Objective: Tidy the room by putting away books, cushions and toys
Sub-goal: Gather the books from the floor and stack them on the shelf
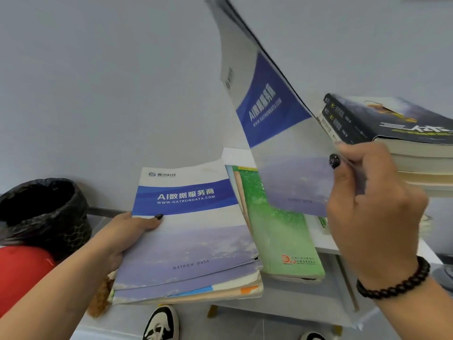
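Note:
My left hand (127,231) grips a stack of thin books (188,244) from its left edge, thumb on the top blue-and-white booklet. My right hand (372,197) pinches the lower corner of another blue-and-white booklet (267,106), holding it upright and tilted above the white table (326,244). A green book (277,227) lies on the table between the two hands. At the right, a pile of dark-covered thick books (397,128) stands on the table behind my right hand.
A bin lined with a black bag (41,212) stands at the left by the grey wall. A red cushion-like thing (22,273) lies below it. My shoes (161,322) show on the floor under the table's edge.

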Available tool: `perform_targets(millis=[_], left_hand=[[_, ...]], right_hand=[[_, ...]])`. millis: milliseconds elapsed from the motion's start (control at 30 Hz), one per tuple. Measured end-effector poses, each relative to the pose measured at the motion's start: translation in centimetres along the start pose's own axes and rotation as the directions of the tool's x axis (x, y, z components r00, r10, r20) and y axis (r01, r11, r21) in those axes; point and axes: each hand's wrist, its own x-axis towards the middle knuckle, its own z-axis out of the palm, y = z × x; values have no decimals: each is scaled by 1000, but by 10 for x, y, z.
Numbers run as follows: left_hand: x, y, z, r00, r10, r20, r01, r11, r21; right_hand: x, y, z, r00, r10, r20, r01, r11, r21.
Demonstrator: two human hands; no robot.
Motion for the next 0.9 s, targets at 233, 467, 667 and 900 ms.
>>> perform_targets(millis=[233,467,667,900], left_hand=[[-1,5,1,1000,6,-4,-6,994,-111],[-8,6,6,999,29,37,-26,997,-79],[-9,5,9,983,183,-30,-183,983,15],[-19,45,15,944,329,9,-322,930,-178]], right_hand=[[-22,-17,15,759,550,349,-651,647,397],[-74,-28,46,352,507,786,-846,531,36],[-68,-12,45,344,436,832,-644,754,-130],[-53,41,37,265,624,735,-598,704,-382]])
